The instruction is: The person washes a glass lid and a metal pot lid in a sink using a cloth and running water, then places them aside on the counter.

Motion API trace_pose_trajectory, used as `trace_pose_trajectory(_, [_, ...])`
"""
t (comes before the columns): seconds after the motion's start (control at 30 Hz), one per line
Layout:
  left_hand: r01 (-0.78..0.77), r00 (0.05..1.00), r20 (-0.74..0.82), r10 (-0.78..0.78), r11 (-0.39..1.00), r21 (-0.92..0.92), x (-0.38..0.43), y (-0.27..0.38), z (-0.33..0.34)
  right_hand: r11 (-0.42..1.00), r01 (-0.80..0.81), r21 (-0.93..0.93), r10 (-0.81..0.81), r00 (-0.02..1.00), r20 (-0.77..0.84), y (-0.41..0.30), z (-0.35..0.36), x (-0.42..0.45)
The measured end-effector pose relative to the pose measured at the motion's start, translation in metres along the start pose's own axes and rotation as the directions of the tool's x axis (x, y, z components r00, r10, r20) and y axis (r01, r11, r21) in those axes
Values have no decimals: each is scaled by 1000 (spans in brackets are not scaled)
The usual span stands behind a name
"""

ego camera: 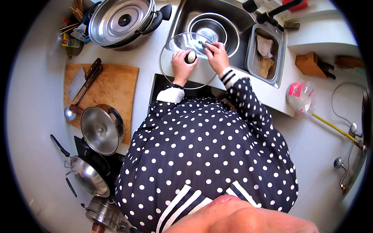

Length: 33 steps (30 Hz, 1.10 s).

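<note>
My left hand (183, 64) grips the dark knob (191, 57) of a round glass pot lid (167, 76), which spans the front edge of the sink and the counter. My right hand (217, 56) is at the lid's right part, its fingertips closed around a small dark thing, perhaps a scouring pad (203, 45), against the glass. Behind and partly under the lid, two nested metal bowls (236, 38) stand in the stainless steel sink (247, 18).
A grey drain basket (250, 55) with cloths hangs at the sink's right. A large lidded pan (109, 17) stands at the back left. Left are a wooden cutting board (116, 84), a cleaver (77, 83), a ladle (70, 113) and a pot lid (99, 131). A black faucet (269, 18) overhangs the sink.
</note>
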<state>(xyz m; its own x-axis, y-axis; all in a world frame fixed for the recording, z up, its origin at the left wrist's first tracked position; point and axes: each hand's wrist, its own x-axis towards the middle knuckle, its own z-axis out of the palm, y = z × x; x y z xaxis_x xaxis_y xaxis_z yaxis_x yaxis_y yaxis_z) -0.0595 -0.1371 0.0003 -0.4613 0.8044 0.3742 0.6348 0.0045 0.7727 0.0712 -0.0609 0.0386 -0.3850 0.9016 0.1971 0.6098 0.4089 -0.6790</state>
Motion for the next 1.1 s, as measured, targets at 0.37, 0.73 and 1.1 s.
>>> trace_pose_trajectory(0.37, [-17, 999, 49, 16, 999, 29, 1, -1, -1, 999, -40, -14, 41, 996, 84, 1, 14, 17])
trace_pose_trajectory(0.73, [-36, 999, 39, 33, 996, 76, 2, 8, -1, 971, 135, -197, -129, 991, 44, 47, 28, 5])
trace_pose_trajectory(1.1, [-29, 997, -65, 30, 999, 22, -4, 9, -1, 843, 534, 72, -511, 749, 421, 53, 27, 35])
